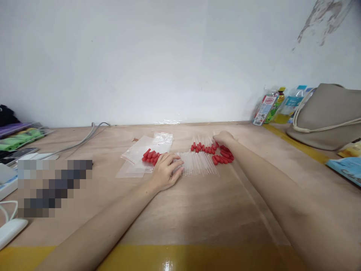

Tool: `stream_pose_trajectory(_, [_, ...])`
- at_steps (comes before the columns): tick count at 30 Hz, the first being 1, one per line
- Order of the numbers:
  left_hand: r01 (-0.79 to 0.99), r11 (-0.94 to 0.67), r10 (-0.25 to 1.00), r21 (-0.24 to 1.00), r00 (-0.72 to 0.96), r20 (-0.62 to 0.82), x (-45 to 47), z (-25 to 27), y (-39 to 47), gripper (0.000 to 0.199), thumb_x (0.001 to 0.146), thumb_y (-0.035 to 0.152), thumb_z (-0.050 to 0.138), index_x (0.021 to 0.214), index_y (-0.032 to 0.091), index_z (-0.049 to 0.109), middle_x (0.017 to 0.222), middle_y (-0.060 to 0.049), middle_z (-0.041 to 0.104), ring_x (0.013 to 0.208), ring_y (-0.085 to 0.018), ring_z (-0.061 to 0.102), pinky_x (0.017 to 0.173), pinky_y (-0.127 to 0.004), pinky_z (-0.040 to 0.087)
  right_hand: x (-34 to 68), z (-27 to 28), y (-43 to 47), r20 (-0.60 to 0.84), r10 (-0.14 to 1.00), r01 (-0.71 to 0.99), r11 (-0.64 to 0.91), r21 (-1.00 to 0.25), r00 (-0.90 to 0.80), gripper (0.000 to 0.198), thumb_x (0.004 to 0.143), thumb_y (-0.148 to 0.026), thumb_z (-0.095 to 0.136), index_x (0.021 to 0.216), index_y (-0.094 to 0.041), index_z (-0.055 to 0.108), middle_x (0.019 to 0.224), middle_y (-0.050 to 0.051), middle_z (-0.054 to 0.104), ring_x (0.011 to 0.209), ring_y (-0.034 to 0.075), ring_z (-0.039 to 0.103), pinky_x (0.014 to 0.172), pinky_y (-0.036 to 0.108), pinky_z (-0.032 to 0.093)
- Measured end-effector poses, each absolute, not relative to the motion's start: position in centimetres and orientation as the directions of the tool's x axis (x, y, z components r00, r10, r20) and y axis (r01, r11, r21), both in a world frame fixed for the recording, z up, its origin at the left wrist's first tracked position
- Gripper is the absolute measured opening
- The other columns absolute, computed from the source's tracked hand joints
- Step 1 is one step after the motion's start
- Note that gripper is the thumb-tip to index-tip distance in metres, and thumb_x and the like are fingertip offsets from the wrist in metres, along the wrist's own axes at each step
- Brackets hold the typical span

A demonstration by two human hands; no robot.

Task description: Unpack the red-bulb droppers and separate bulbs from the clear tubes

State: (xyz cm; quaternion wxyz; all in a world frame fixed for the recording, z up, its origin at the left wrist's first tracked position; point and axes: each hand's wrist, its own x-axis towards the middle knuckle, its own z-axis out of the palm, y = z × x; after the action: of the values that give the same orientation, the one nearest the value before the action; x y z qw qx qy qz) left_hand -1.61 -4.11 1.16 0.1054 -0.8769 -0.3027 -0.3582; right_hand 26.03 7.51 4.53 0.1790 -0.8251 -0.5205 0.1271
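My left hand [166, 171] lies palm down with its fingers apart, over the left end of a row of thin clear tubes [197, 163]. Just left of its fingers is a cluster of red rubber bulbs [150, 156], on and beside clear plastic zip bags [135, 154]. Farther off to the right, my right hand [225, 137] is curled downward beside a second set of clear tubes [201, 140] with red bulbs [203, 148] at their near ends. Below that hand more loose red bulbs [225, 155] form a curved pile. Its fingertips are mostly hidden, and what they pinch cannot be made out.
A grey bag [324, 109] and drink bottles [290, 105] stand at the right by the wall. A blue packet [345, 169] lies nearer. Grey cable [81, 141], a power strip [8, 184] and a white device [12, 231] are on the left.
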Motion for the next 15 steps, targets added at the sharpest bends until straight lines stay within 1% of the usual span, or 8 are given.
stream_pose_trajectory(2, [0.606, -0.795, 0.455, 0.031, 0.562, 0.691, -1.6, 1.2, -4.1, 0.017, 0.081, 0.024, 0.051, 0.094, 0.02, 0.061, 0.097, -0.006, 0.059, 0.093, -0.02, 0.052, 0.082, -0.038, 0.04, 25.7, 5.3, 6.8, 0.07, 0.905, 0.81, -0.339, -0.478, 0.42, 0.029, 0.078, -0.038, 0.045, 0.063, -0.018, 0.058, 0.058, 0.007, 0.059, 0.077, 0.025, 0.057, 0.079, 0.045, 0.034])
stream_pose_trajectory(4, [0.602, -0.798, 0.444, 0.024, 0.56, 0.699, -1.6, 1.2, -4.1, 0.017, 0.08, 0.023, 0.051, 0.094, 0.02, 0.061, 0.098, -0.007, 0.059, 0.094, -0.02, 0.052, 0.082, -0.038, 0.04, 25.2, 6.0, 5.6, 0.209, 0.893, 0.806, -0.231, -0.544, 0.398, 0.034, 0.086, -0.04, 0.03, 0.079, -0.019, 0.055, 0.07, 0.006, 0.062, 0.078, 0.02, 0.056, 0.079, 0.04, 0.035])
stream_pose_trajectory(5, [0.601, -0.799, 0.433, 0.018, 0.554, 0.711, -1.6, 1.2, -4.1, 0.018, 0.08, 0.023, 0.052, 0.095, 0.02, 0.061, 0.099, -0.007, 0.059, 0.095, -0.02, 0.052, 0.083, -0.038, 0.04, 24.9, 6.1, 4.7, 0.294, 0.881, 0.805, -0.146, -0.576, 0.37, 0.033, 0.088, -0.041, 0.027, 0.087, -0.019, 0.052, 0.076, 0.006, 0.063, 0.077, 0.018, 0.056, 0.077, 0.036, 0.037])
stream_pose_trajectory(7, [0.606, -0.796, 0.402, -0.002, 0.53, 0.747, -1.6, 1.2, -4.1, 0.022, 0.079, 0.023, 0.053, 0.1, 0.02, 0.06, 0.103, -0.008, 0.057, 0.099, -0.021, 0.05, 0.085, -0.039, 0.04, 24.2, 5.8, 2.4, 0.534, 0.812, 0.763, 0.184, -0.619, 0.237, 0.026, 0.088, -0.04, 0.031, 0.092, -0.019, 0.046, 0.077, 0.005, 0.062, 0.07, 0.016, 0.056, 0.071, 0.031, 0.037])
stream_pose_trajectory(8, [0.614, -0.789, 0.386, -0.014, 0.514, 0.766, -1.6, 1.2, -4.1, 0.026, 0.079, 0.023, 0.054, 0.105, 0.02, 0.058, 0.106, -0.009, 0.056, 0.101, -0.022, 0.049, 0.086, -0.04, 0.04, 23.8, 5.4, 1.0, 0.607, 0.78, 0.755, 0.306, -0.58, 0.15, 0.023, 0.087, -0.039, 0.035, 0.09, -0.019, 0.046, 0.075, 0.004, 0.062, 0.067, 0.016, 0.055, 0.068, 0.03, 0.037])
stream_pose_trajectory(10, [0.634, -0.772, 0.357, -0.04, 0.485, 0.798, -1.6, 1.3, -4.2, 0.037, 0.078, 0.024, 0.055, 0.114, 0.019, 0.053, 0.112, -0.011, 0.053, 0.106, -0.024, 0.047, 0.089, -0.042, 0.039, 23.1, 4.1, -2.0, 0.67, 0.741, 0.77, 0.456, -0.447, -0.05, 0.019, 0.085, -0.037, 0.041, 0.083, -0.019, 0.047, 0.07, 0.002, 0.061, 0.062, 0.015, 0.053, 0.07, 0.031, 0.035])
stream_pose_trajectory(12, [0.64, -0.765, 0.329, -0.074, 0.487, 0.809, -1.5, 1.4, -4.4, 0.042, 0.077, 0.025, 0.056, 0.118, 0.019, 0.05, 0.116, -0.013, 0.051, 0.11, -0.026, 0.045, 0.092, -0.044, 0.038, 22.5, 2.5, -4.6, 0.709, 0.687, 0.777, 0.53, -0.339, -0.159, 0.018, 0.084, -0.036, 0.045, 0.079, -0.019, 0.049, 0.072, 0.002, 0.062, 0.065, 0.015, 0.053, 0.074, 0.032, 0.032])
stream_pose_trajectory(15, [0.59, -0.792, 0.281, -0.154, 0.578, 0.766, -1.4, 1.5, -4.6, 0.036, 0.077, 0.026, 0.057, 0.113, 0.022, 0.054, 0.117, -0.01, 0.052, 0.113, -0.026, 0.044, 0.093, -0.045, 0.037, 22.1, 0.5, -6.9, 0.761, 0.585, 0.753, 0.625, -0.203, -0.28, 0.016, 0.084, -0.031, 0.047, 0.076, -0.018, 0.05, 0.066, 0.0, 0.06, 0.058, 0.011, 0.05, 0.073, 0.032, 0.028])
